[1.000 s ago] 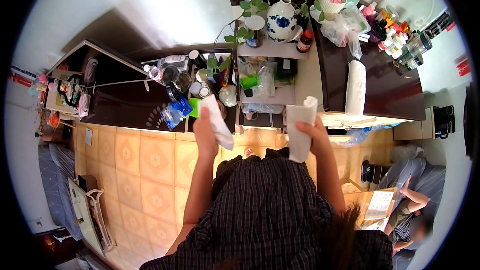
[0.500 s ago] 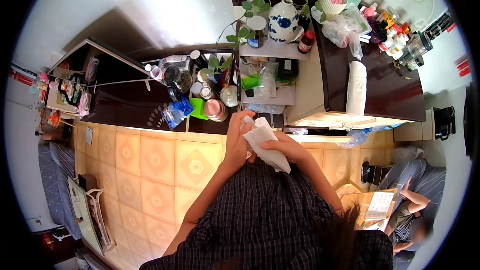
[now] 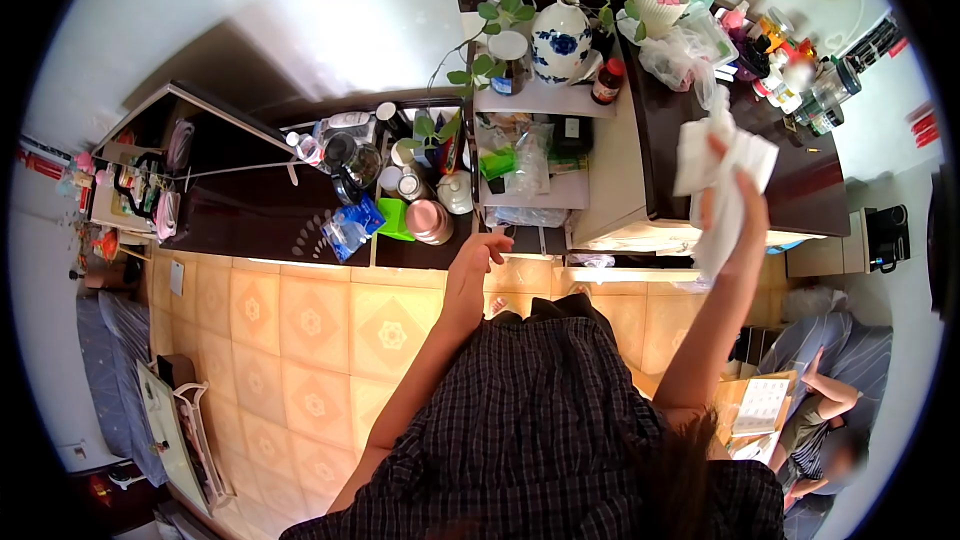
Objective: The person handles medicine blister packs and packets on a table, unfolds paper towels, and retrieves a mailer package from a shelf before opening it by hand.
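My right hand [image 3: 745, 208] reaches over the dark cabinet top on the right, its fingers closed on a white paper towel [image 3: 755, 158] that fans out to both sides. Beneath it lies a white paper towel roll [image 3: 712, 252], mostly covered by the hand and the loose sheet; whether the fingers touch the roll, I cannot tell. My left hand [image 3: 472, 275] is held in front of my body with nothing in it, fingers loosely bent and apart, close to the low counter's edge.
A blue-and-white porcelain jug [image 3: 562, 42], a red-capped bottle [image 3: 607, 82] and plastic bags [image 3: 672, 62] stand around the cabinet. Left of it, the low counter holds a pink canister [image 3: 429, 222], a green box [image 3: 395, 219] and a glass pot [image 3: 355, 162]. A person [image 3: 815, 440] sits at lower right.
My right hand has swung up and right from my body to the cabinet top, carrying the paper towel. The left hand has let go of the paper and stays near its former place.
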The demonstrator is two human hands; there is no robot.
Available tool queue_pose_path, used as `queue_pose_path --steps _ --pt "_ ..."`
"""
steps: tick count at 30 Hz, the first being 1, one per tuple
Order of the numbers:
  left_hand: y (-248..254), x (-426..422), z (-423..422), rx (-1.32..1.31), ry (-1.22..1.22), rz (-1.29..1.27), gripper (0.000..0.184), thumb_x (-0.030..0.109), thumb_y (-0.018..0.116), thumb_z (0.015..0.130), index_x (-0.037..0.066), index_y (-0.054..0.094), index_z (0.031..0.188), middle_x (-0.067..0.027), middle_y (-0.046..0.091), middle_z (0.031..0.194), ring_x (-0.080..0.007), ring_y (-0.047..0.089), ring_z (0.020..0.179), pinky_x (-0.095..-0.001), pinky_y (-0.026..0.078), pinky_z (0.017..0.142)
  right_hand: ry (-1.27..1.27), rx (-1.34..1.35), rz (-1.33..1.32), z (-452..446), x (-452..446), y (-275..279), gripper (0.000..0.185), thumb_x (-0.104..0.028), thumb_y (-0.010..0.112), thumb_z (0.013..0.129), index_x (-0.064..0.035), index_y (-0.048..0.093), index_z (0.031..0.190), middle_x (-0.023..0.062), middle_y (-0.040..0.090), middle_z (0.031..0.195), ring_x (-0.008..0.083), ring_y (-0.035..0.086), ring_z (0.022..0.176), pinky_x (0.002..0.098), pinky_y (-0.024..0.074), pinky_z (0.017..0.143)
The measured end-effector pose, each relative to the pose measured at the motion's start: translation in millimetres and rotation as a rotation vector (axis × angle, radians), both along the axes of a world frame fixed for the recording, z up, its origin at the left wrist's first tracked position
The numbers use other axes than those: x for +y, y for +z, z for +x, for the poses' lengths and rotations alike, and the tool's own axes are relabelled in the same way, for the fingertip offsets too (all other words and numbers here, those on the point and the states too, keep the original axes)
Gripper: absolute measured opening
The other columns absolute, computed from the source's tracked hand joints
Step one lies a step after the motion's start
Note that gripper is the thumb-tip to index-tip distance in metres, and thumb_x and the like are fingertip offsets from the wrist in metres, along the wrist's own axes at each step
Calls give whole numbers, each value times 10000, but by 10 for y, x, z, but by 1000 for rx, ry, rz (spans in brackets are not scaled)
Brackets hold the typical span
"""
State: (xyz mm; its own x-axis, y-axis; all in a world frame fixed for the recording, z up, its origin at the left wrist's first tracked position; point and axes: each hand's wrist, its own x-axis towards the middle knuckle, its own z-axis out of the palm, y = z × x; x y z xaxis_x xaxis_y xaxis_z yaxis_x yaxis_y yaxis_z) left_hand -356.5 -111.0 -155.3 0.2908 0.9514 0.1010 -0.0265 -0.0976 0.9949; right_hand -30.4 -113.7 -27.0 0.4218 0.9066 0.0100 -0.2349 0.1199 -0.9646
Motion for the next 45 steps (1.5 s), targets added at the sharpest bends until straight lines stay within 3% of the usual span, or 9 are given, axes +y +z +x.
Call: queue_pose_path --steps 5,12,16,20,22,26,30,33,45 --pt "-88 -30 28 -25 -67 -64 396 290 380 1034 -27 616 1063 -76 587 988 -155 517 885 -287 412 842 -201 -341 -218 825 148 23 350 -384 589 926 -39 629 966 53 578 611 120 502 530 265 383 547" --pt "-71 -22 -12 87 -90 -61 380 267 382 1037 -32 616 1052 -94 586 977 -168 534 882 -292 426 844 -266 -749 -501 1067 31 -84 525 -420 613 901 -1 590 1216 119 657 943 167 665 700 304 480 643" --pt "-40 -2 -17 106 -44 -44 340 238 409 1028 -32 614 1061 -100 585 991 -180 550 889 -298 441 837 -647 -1342 -388 1256 -85 -244 567 -408 613 904 27 545 1263 192 630 1074 318 643 975 376 482 840" --pt "-27 16 -4 112 -44 -31 278 201 459 1009 -19 609 1088 -95 587 1016 -184 557 888 -297 449 830 -536 -1065 -317 1006 -198 -50 490 -374 591 937 25 551 1219 186 622 1071 288 597 958 359 448 885" --pt "-27 16 24 123 -54 -44 255 186 476 990 -6 605 1098 -68 591 1014 -148 545 899 -275 437 827 -357 -777 -141 583 -272 99 366 -283 593 964 -1 576 1197 70 632 1032 121 560 930 278 462 787" --pt "82 -2 100 143 -82 -24 248 210 546 972 18 611 1115 -63 585 1006 -134 547 851 -265 435 750 3 -481 -248 -118 -439 -166 385 -269 674 911 -33 586 1202 35 638 995 129 598 842 283 506 714" --pt "226 -40 179 117 -90 14 239 231 584 954 17 615 1056 -34 589 892 -106 522 762 -251 413 674 614 -611 -200 -711 -217 -310 432 -259 706 857 -19 557 1184 138 660 991 204 646 884 334 516 774" --pt "221 -74 164 110 -93 -72 236 242 600 949 14 613 1008 -21 586 802 -102 512 697 -249 411 641 640 -662 -198 -1004 -131 -538 435 -245 672 857 -8 532 1194 205 654 1014 328 651 918 388 500 828" --pt "173 -101 182 29 36 -261 303 246 628 961 -37 625 1069 -60 667 879 -99 617 769 -245 486 688 738 -836 -82 -1309 -114 -882 650 -254 615 916 24 360 1445 206 490 1213 333 584 1019 379 478 902"
